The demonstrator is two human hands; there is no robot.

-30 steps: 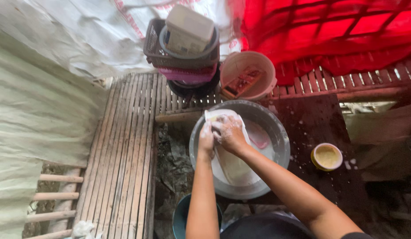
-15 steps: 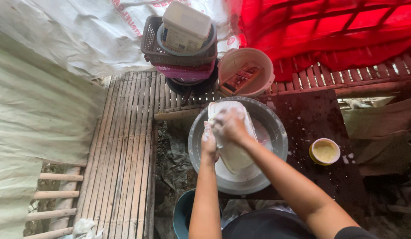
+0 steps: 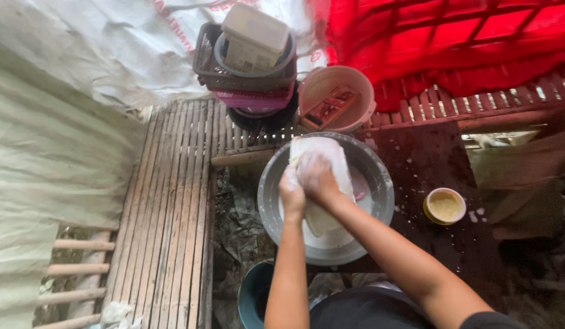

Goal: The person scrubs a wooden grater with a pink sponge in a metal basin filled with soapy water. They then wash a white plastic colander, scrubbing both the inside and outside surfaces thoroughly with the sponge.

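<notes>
White cloth (image 3: 322,176), wet and soapy, lay draped in a round grey metal basin (image 3: 380,183). Both hands were closed on it: left hand (image 3: 291,194) beside right hand (image 3: 316,176), suds blurring the fingers. Outward lay a small yellow bowl (image 3: 444,205) on dark wet boards, a pink tub (image 3: 337,97), stacked plastic baskets (image 3: 246,76) and slatted bamboo flooring (image 3: 166,207). A teal bucket (image 3: 253,295) was half hidden by the forearm

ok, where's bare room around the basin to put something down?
Free: the slatted bamboo floor left of the metal basin, and the dark wet board between the basin and the small yellow bowl. Crowded: behind the basin, where stacked baskets and a pink tub sit. Both hands press a white cloth inside the basin.
</notes>
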